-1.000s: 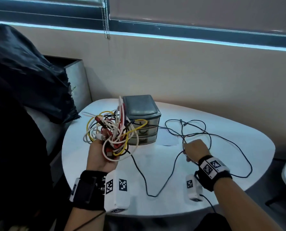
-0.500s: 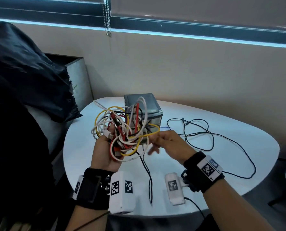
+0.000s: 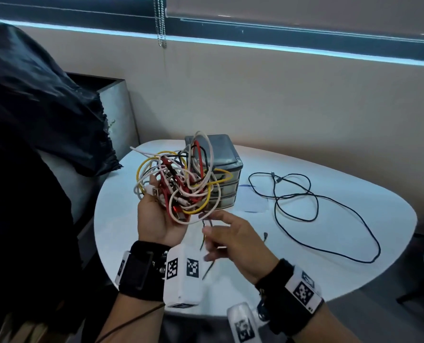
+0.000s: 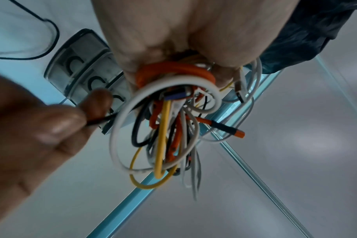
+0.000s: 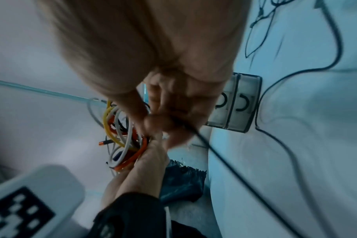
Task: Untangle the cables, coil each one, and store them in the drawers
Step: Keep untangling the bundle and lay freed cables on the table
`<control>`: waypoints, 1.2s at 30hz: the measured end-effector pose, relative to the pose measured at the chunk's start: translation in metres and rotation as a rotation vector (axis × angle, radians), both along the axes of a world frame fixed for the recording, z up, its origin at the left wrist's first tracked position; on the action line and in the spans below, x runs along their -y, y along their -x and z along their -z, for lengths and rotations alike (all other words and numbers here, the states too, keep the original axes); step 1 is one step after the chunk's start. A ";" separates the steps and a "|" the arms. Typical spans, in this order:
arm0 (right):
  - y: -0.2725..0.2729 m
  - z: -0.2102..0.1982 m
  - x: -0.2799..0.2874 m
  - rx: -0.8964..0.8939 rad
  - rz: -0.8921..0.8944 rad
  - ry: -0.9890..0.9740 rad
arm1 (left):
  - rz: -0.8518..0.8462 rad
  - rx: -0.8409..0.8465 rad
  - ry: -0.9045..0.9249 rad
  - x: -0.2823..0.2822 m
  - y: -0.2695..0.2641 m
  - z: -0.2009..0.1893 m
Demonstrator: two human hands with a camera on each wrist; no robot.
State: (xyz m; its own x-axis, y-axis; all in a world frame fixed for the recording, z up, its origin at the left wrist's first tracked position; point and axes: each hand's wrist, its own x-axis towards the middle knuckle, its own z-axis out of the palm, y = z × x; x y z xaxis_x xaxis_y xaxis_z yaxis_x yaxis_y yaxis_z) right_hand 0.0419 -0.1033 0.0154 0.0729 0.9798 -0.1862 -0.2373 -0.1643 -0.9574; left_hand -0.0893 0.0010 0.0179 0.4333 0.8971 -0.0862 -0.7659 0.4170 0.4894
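Cables: tangle (image 3: 181,184) of white, yellow, red and black leads being held up in front of drawers (image 3: 224,184), clear of table (image 3: 329,280). Being gripped from below by left hand (image 3: 156,221), fingers curling round bundle. Right hand (image 3: 238,241), just below tangle and nearer than drawers, pinching black lead (image 4: 100,120) between thumb and fingertip, that lead running out of tangle. Long black cable (image 3: 312,206) lying loose on table, right of drawers. Paper slip (image 3: 251,201) lying flat at drawers' right base.
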 end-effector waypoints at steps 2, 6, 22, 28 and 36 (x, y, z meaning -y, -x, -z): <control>-0.008 0.003 -0.003 0.066 0.148 0.004 | 0.028 0.041 0.004 0.003 0.000 -0.001; -0.020 0.002 -0.009 0.203 0.292 -0.039 | 0.038 0.031 -0.031 0.016 -0.010 -0.008; -0.019 0.001 -0.001 0.291 0.236 -0.082 | -0.016 -0.014 -0.052 0.033 -0.029 -0.010; -0.012 -0.004 0.002 0.296 0.331 -0.179 | -0.023 -0.003 -0.088 0.031 -0.025 -0.013; -0.007 -0.003 -0.006 0.425 0.352 -0.322 | 0.011 0.043 -0.074 0.042 -0.030 -0.013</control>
